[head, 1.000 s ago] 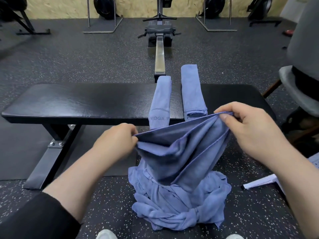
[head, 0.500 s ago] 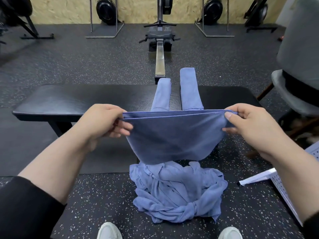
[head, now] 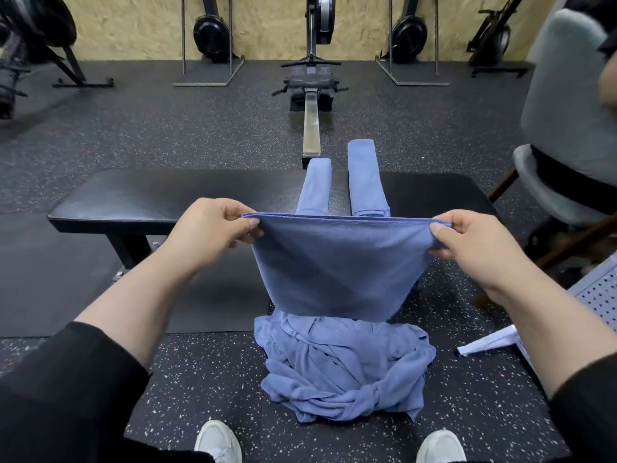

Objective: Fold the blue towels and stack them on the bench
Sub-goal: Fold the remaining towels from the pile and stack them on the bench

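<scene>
The towel (head: 337,265) hung doubled between my hands, its top edge stretched taut left to right, parallel to the bench's (head: 173,202) long axis and just short of its near edge. My left hand (head: 213,228) pinched one corner, my right hand (head: 474,242) the other, both about equally near the bench. Two folded towels (head: 365,182) lay across the pad just beyond. The unfolded pile (head: 344,365) sat on the floor below; a perforated basket (head: 597,295) showed at right, contents unseen.

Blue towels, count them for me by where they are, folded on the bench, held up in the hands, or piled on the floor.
Folded towels on the bench: 2
Towel held taut between left hand and right hand: 1
Heap on the floor: 1 tangled pile, number inside cannot be told
Total: 3 towels plus the heap
</scene>
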